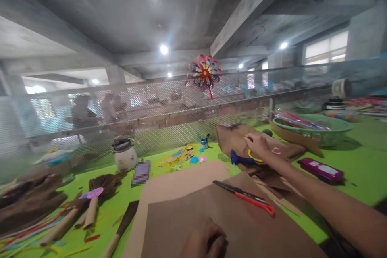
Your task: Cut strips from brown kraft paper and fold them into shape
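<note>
My left hand (205,240) rests at the bottom of the view on a large brown paper sheet (181,217), its fingers curled in with nothing visible in them. Under that sheet lies a lighter tan sheet (169,185). My right hand (256,145) reaches over a pile of folded brown paper (231,137) at the back, thumb and fingers pressed together; whatever they pinch is too blurred to make out. Close below it lies a blue glue gun (242,159). Between my hands, a utility knife (248,196) with a red-orange handle lies across the brown sheet.
A purple case (321,170) and a green basket (329,127) stand right. Colourful cut-outs (178,159), a small blue jar (204,142) and a white jar (125,155) are farther back. Rolled brown paper pieces (92,211) lie left. A mesh screen (163,109) borders the table's back.
</note>
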A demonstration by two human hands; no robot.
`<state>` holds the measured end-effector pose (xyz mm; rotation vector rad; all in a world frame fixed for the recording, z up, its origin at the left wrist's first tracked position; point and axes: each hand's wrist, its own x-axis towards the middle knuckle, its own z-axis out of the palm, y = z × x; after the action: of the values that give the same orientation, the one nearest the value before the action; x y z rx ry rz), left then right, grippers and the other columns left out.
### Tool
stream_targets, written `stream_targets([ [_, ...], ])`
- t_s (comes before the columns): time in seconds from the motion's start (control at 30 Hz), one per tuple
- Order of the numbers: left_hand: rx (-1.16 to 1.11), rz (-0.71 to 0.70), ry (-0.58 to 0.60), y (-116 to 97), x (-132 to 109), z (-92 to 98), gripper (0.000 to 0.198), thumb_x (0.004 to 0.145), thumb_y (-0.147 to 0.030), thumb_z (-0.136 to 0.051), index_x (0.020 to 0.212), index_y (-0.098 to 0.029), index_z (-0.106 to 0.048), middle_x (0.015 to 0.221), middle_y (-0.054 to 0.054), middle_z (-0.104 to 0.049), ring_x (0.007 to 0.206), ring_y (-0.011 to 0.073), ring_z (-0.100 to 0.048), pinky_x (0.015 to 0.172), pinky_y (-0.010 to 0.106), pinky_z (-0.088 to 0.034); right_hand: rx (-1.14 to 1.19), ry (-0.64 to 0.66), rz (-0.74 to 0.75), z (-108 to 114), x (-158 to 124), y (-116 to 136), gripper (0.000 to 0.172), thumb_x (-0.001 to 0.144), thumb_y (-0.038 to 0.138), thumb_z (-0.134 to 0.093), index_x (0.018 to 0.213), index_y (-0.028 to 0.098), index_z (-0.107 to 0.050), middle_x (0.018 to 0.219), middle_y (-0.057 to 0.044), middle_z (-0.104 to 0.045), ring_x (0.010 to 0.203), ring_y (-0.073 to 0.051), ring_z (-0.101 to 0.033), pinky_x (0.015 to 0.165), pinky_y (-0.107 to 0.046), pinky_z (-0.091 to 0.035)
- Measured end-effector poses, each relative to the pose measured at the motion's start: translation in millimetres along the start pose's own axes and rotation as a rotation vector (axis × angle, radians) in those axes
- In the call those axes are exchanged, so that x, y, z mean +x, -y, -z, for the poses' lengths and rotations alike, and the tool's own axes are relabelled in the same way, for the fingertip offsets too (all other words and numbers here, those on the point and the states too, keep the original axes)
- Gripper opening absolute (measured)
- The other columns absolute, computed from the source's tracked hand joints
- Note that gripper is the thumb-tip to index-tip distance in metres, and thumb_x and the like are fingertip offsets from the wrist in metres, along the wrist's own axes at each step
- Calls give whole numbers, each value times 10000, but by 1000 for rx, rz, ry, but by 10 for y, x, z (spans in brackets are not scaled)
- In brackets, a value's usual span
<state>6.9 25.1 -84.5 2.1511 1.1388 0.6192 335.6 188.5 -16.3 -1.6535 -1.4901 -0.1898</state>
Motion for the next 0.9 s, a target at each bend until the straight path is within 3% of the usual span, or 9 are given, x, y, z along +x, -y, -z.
stream_targets([
  [0.3,59,-123,52,-226,-15,84,213,881,-228,-465,835,-166,-663,875,78,-619,862,175,-574,785,256,-423,-169,-11,54,-109,70,283,277,899,275,-396,949,159,-644,904,-127,-675,798,-222,-585,665,-290,-335],
  [0.63,79,-182,80,-179,-3,64,210,876,-190,-464,846,-159,-670,903,88,-621,874,173,-573,775,246,-430,-180,47,113,-476,64,409,207,880,207,-430,896,147,-628,935,-118,-649,834,-197,-562,711,-272,-349],
  [0.9,126,-170,81,-253,-34,66,211,889,-226,-473,820,-172,-665,890,82,-606,887,186,-564,780,259,-417,-178,72,88,-462,-27,372,164,815,181,-466,767,156,-621,830,-92,-661,768,-178,-559,683,-256,-349],
])
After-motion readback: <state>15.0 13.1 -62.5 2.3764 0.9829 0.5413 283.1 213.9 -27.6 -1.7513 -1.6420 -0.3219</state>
